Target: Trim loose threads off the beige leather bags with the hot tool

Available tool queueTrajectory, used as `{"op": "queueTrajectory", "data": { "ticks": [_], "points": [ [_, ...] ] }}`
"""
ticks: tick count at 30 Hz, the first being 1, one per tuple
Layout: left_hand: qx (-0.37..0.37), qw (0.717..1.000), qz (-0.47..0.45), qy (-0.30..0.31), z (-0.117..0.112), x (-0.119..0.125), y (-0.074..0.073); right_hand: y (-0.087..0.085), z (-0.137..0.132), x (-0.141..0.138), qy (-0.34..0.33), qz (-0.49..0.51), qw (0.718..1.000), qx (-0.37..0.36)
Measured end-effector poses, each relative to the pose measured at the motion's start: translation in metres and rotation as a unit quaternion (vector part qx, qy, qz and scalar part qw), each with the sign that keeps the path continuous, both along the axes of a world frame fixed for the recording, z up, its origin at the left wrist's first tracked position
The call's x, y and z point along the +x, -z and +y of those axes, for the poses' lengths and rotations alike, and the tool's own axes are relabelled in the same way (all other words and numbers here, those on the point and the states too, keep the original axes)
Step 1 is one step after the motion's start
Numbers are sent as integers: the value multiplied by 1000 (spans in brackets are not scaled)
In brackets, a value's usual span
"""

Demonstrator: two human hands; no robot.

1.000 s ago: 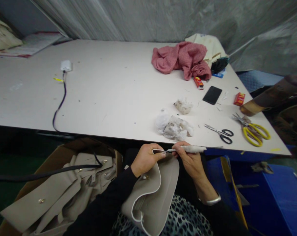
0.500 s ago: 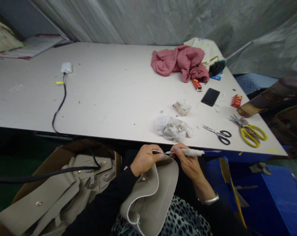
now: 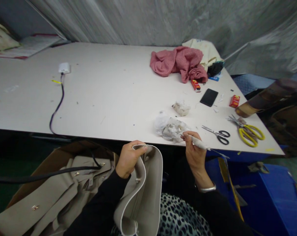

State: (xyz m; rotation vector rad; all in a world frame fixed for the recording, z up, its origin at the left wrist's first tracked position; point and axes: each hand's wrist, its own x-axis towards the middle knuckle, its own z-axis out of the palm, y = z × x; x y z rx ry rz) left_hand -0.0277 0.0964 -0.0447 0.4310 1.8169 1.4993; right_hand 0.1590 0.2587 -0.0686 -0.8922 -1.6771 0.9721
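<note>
My left hand (image 3: pixel 129 158) pinches the upper rim of a greyish-beige bag body (image 3: pixel 152 183), which hangs open above my lap with its pale cut edge showing. In my right hand (image 3: pixel 195 156) is a pen-like tool with a white-wrapped handle (image 3: pixel 199 142); a thin end sticks out behind the fingers. The tool's front tip meets a lump in crumpled clear plastic (image 3: pixel 172 128) at the table's front edge, though the exact contact is too small to make out. A smaller plastic-wrapped lump (image 3: pixel 181 108) lies just behind it.
Black-handled scissors (image 3: pixel 218 134) and yellow-handled scissors (image 3: pixel 248 131) lie at the right, near a brown bottle (image 3: pixel 266 98). A pink cloth (image 3: pixel 179 62) is heaped at the back. Left below stands a carton (image 3: pixel 49 160) of beige bag parts; right below, a blue bin (image 3: pixel 273 193).
My right hand has moved the tool away from the bag's rim, up and right to the plastic-wrapped lump. My left hand has shifted left with the bag body.
</note>
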Motion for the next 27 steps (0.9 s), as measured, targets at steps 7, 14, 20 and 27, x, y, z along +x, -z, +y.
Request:
{"op": "queueTrajectory", "data": {
  "ticks": [7, 14, 20, 27],
  "points": [
    [11, 996, -82, -28, -14, -7, 3, 0, 4, -4, -12, -53, 997, 54],
    [-5, 991, -133, 5, -14, -3, 2, 0, 10, -4, -21, -166, 964, 207],
    [-13, 991, -127, 42, -16, -3, 1, -13, -7, -3, -19, -75, 987, 140],
    [-22, 989, -112, 94, -14, -3, -3, -26, -49, -14, -246, 42, 958, -141]
  ]
}}
